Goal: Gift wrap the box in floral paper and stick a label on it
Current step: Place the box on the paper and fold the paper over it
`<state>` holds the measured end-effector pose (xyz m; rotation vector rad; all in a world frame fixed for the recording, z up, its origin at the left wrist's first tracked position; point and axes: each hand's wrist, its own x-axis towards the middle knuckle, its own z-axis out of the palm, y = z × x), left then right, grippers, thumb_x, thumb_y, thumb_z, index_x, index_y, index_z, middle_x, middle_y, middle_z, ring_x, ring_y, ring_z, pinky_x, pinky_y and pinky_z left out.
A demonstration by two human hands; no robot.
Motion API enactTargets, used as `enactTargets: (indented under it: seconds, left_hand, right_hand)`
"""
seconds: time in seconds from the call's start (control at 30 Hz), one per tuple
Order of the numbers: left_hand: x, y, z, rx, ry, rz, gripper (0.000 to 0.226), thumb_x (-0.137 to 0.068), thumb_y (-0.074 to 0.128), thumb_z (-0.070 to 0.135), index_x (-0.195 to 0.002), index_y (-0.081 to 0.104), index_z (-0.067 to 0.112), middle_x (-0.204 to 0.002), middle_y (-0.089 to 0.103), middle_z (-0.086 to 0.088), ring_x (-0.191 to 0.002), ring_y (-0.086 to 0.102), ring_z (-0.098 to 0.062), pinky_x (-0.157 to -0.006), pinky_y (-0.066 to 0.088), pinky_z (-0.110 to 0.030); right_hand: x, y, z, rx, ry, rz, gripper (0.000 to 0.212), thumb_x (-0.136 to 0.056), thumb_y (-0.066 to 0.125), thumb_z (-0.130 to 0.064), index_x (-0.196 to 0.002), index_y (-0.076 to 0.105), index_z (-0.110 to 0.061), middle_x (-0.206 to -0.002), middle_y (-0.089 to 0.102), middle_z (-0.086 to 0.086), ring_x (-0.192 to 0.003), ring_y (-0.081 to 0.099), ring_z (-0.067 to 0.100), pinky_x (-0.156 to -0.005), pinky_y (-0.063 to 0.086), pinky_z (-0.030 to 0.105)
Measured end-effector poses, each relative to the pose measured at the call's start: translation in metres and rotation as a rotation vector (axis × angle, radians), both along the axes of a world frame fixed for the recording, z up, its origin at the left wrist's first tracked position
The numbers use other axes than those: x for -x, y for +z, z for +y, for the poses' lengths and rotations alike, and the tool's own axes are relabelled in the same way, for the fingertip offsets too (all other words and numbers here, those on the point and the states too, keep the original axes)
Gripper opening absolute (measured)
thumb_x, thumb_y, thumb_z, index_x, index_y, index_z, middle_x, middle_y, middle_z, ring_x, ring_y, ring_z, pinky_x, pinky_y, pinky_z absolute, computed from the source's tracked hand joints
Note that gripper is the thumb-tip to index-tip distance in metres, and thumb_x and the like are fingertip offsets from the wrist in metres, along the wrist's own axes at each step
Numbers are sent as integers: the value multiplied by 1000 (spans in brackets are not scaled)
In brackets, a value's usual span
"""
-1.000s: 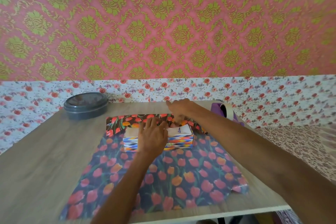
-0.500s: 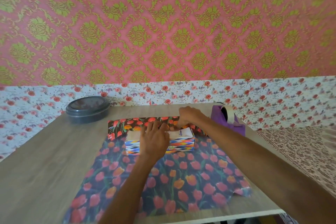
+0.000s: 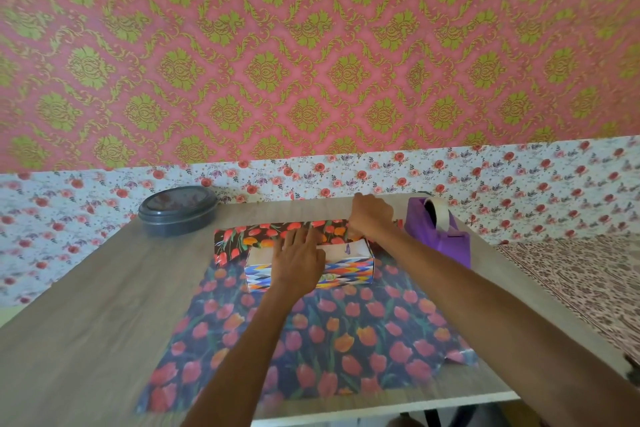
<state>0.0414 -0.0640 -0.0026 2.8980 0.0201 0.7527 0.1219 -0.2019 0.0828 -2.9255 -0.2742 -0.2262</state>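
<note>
A small box (image 3: 349, 272) with a bright zigzag pattern sits on a dark sheet of tulip-printed wrapping paper (image 3: 322, 333) spread over the wooden table. The far edge of the paper is folded up over the box's top. My left hand (image 3: 299, 262) lies flat on the box with straight fingers, pressing the folded flap down. My right hand (image 3: 370, 218) is at the box's far right corner, fingers curled and pinching the paper's far edge. No label is in view.
A purple tape dispenser (image 3: 440, 236) stands just right of the box. A dark round lidded container (image 3: 178, 210) sits at the table's far left. The table's near edge (image 3: 381, 407) lies just past the paper. A patterned cloth (image 3: 581, 288) lies to the right.
My right hand has shifted a little to the right along the paper's far edge, toward the box's far right corner. My left hand stays pressed on the box.
</note>
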Motion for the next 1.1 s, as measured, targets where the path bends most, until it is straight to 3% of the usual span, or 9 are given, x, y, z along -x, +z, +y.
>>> enactTargets:
  seconds: [0.17, 0.3, 0.5, 0.63, 0.73, 0.8, 0.9, 0.97, 1.1]
  left_hand:
    - [-2, 13, -21, 320, -33, -114, 36, -84, 58, 8, -120, 56, 16, -123, 56, 0, -120, 46, -23, -102, 35, -37]
    - [-10, 28, -72, 621, -299, -170, 22, -80, 60, -2, -98, 69, 8, -97, 71, -4, -87, 62, -16, -82, 50, -28]
    - [-40, 38, -150, 516, -426, 125, 18, -79, 71, 11, -93, 66, 1, -90, 65, -15, -82, 60, -27, -71, 42, -29]
    - [-53, 34, -174, 466, -461, 185, 24, -82, 74, 18, -93, 62, 0, -88, 57, -14, -83, 50, -20, -71, 35, -30]
    - [-60, 31, -187, 529, -424, 174, 34, -79, 78, 20, -108, 70, 4, -98, 69, -14, -90, 63, -26, -74, 44, -27]
    - [-64, 29, -193, 544, -377, 152, 25, -77, 80, 23, -93, 72, 5, -89, 71, -15, -85, 67, -28, -69, 45, -28]
    - [-70, 29, -197, 578, -352, 163, 24, -76, 82, 23, -80, 71, 3, -85, 70, -16, -81, 66, -28, -66, 43, -27]
    - [-72, 32, -197, 578, -355, 182, 25, -76, 82, 22, -79, 70, 1, -85, 69, -15, -78, 63, -25, -67, 44, -29]
    - [-75, 28, -194, 612, -390, 200, 41, -75, 82, 18, -55, 46, 15, -60, 46, -4, -60, 44, -19, -58, 32, -28]
  right_hand:
    - [1, 18, -51, -108, -25, -9, 15, -79, 66, -7, -71, 53, -10, -62, 49, -1, -55, 52, 16, -49, 41, 24]
    - [6, 6, -111, -281, -91, -61, 8, -75, 64, -12, -78, 70, -8, -76, 70, 5, -66, 66, 22, -57, 55, 29]
    - [3, -14, -187, -461, -252, -52, 29, -83, 60, -12, -56, 50, -8, -54, 49, 8, -48, 51, 22, -43, 30, 21]
    - [4, -13, -195, -755, -290, 239, 31, -95, 57, -30, -71, 47, -12, -67, 46, 4, -54, 42, 17, -45, 31, 25]
    - [6, -8, -187, -1067, -291, 399, 24, -96, 60, -16, -73, 54, -10, -70, 54, 5, -57, 48, 16, -45, 37, 24]
    - [6, -4, -183, -1116, -318, 450, 18, -90, 65, -5, -74, 58, -8, -69, 56, 5, -57, 51, 14, -43, 40, 23]
    - [8, 12, -184, -1210, -335, 430, 8, -90, 64, 1, -96, 64, -3, -65, 46, 2, -44, 44, 11, -44, 36, 24]
    - [7, 19, -186, -1299, -299, 384, 32, -90, 63, 3, -122, 60, 3, -70, 44, 2, -52, 36, 10, -37, 36, 20]
    - [14, 0, -189, -1213, -334, 353, 37, -83, 72, -1, -119, 64, 5, -95, 62, 11, -63, 45, 13, -48, 32, 27]
